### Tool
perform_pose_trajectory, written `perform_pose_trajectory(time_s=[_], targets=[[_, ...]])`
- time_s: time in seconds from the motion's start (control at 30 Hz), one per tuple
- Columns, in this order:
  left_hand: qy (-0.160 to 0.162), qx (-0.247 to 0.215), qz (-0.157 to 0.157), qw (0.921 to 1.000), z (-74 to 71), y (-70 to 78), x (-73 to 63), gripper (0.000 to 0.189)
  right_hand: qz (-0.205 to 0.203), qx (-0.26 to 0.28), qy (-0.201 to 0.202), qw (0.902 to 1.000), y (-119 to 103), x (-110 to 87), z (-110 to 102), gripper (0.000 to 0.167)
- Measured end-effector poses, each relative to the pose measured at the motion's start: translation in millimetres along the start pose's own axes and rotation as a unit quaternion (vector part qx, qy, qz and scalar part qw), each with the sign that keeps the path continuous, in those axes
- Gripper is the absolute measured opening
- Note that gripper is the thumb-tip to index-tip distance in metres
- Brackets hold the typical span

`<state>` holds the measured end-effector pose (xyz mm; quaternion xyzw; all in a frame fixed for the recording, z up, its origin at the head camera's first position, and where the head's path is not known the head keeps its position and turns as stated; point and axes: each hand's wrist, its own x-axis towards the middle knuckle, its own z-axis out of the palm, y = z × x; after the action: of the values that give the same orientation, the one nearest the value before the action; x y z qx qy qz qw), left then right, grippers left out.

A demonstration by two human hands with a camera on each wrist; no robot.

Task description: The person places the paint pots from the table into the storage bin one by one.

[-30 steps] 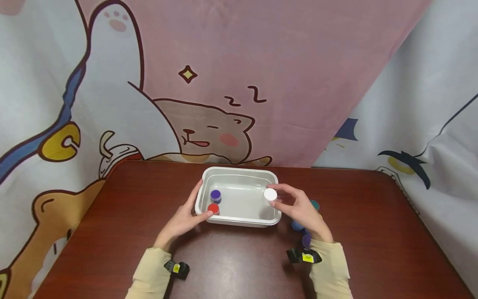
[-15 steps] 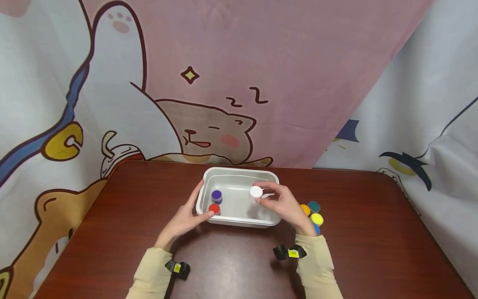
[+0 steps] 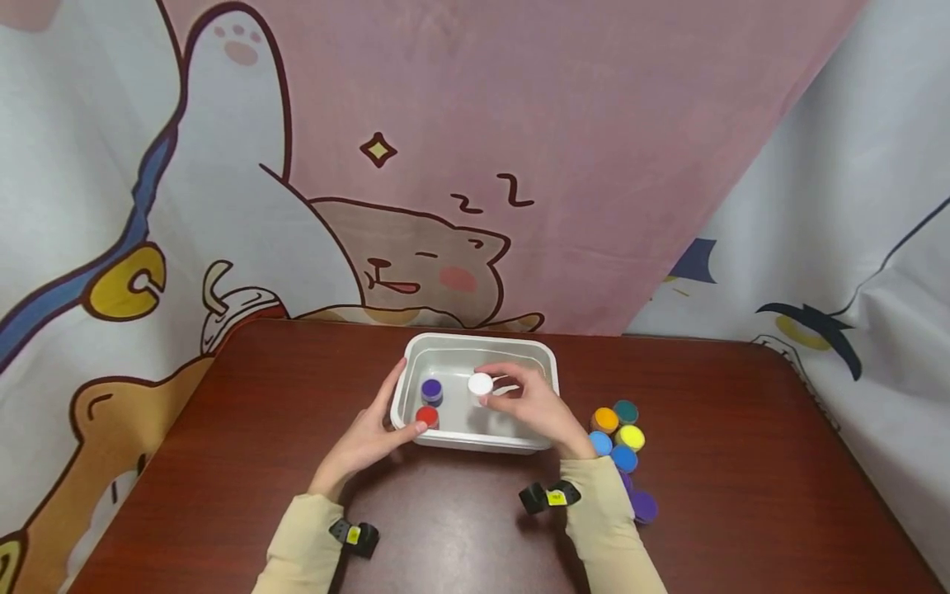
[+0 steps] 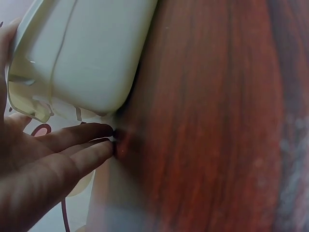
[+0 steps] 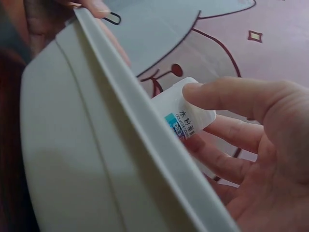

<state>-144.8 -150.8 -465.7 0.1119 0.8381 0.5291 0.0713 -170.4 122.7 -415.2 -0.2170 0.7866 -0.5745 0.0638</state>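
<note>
A pale plastic tray (image 3: 512,443) stands on the table. My left hand (image 3: 365,436) holds its left side, thumb over the front rim by the red-topped paint jar (image 3: 426,416); in the left wrist view its fingers (image 4: 91,154) reach down outside the wall to the tabletop. A purple-topped paint jar (image 3: 432,391) stands in the tray behind the red one. Over the tray's middle, my right hand (image 3: 536,408) pinches a white paint jar (image 3: 480,384) between thumb and fingers. The right wrist view shows the printed label of this white jar (image 5: 181,113). Its base is hidden behind the tray wall.
Right of the tray is a group of paint jars: orange (image 3: 604,420), green (image 3: 626,412), yellow (image 3: 631,437), blue (image 3: 624,459) and purple (image 3: 644,506) among them. The right forearm partly covers this group. A printed cloth (image 3: 594,165) hangs behind the dark wooden table (image 3: 742,462).
My right hand has carried the white jar leftward, from the tray's right edge to its middle. More of the jars on the right have come into sight. The left hand keeps its place.
</note>
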Motion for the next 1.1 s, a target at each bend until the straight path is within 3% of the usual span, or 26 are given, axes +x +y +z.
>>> perform_pose_trajectory(time_s=[0.3, 0.53, 0.8, 1.1], targets=[[-0.003, 0.006, 0.012, 0.9999, -0.1, 0.5, -0.6, 0.096, 0.004, -0.002, -0.032, 0.9995, -3, 11.4, 16, 0.037], [-0.015, -0.002, 0.002, 0.9999, -7.1, 42.9, -14.0, 0.092, 0.011, 0.000, -0.068, 0.9976, -3, 18.2, 23, 0.038], [-0.008, -0.001, 0.002, 1.0000, 0.1, 7.9, -2.8, 0.095, 0.012, -0.007, -0.117, 0.9930, 9, 22.5, 28, 0.034], [-0.005, 0.004, 0.016, 0.9999, -0.5, 1.8, -1.8, 0.095, 0.055, -0.016, -0.140, 0.9885, 10, 21.4, 31, 0.030]])
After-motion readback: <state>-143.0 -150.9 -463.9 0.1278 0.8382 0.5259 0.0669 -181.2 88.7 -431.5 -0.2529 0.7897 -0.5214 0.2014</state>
